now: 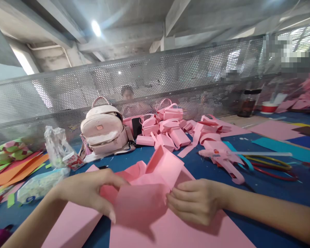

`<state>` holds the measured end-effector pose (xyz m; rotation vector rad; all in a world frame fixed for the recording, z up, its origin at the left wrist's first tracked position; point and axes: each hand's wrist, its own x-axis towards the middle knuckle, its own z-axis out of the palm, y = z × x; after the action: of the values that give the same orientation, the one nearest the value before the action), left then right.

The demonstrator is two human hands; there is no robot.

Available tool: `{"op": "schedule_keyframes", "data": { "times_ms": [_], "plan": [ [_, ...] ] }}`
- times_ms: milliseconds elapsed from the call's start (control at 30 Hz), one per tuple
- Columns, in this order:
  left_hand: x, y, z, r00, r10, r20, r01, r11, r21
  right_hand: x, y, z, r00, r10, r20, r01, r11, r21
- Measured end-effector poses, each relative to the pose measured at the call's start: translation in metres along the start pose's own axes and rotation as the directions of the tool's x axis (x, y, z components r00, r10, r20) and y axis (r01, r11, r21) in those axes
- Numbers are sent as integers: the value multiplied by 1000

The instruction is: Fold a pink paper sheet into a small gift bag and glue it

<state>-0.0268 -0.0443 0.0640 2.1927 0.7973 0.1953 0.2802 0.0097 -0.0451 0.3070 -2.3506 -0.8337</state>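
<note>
A folded pink foam or paper piece (142, 199) with raised, box-like flaps stands between my hands, above flat pink sheets (175, 234). At its left side my left hand (93, 191) curves its thumb and fingers around the edge, the thumb in front and the fingers behind. My right hand (193, 201) is closed on the right edge of the same piece, its fingertips pressed together at a corner. The inner folds are partly hidden by the front flap, which looks slightly blurred.
Behind are a pale backpack (105, 127), a pile of small pink bags (167, 127) and a perforated metal screen (144, 79). A pink glue gun (222, 155) lies right, near coiled cords (271, 167). Plastic bags (55, 148) and orange sheets (23, 170) lie left.
</note>
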Motion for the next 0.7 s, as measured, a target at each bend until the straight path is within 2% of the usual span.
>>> {"op": "schedule_keyframes", "data": {
  "times_ms": [33,100,200,300,367,533,600,700],
  "plan": [
    [1,-1,-2,1000,13,20,-12,998,-63,1,1,-1,999,-44,-25,44,999,-10],
    [2,-7,-7,999,27,-18,-30,988,-153,4,2,-3,992,-114,-61,114,993,-9],
    [1,-26,-14,983,-29,-182,-7,981,-196,9,4,-6,997,-49,-54,51,998,38],
    [0,-47,-21,899,-115,-423,45,984,-171,11,5,-8,997,-40,-62,46,995,85],
    [-1,-62,-27,863,-141,-485,57,981,-183,12,7,-10,995,-58,-76,64,995,80],
    [4,-106,-36,839,-193,-509,88,971,-223,11,12,-15,995,-100,-18,101,990,100],
    [8,-123,-33,873,-199,-445,101,967,-234,10,14,-16,996,-88,2,87,987,135],
    [17,-134,-18,943,-196,-268,127,958,-257,4,16,-14,999,-40,15,36,979,202]
  ]
}}
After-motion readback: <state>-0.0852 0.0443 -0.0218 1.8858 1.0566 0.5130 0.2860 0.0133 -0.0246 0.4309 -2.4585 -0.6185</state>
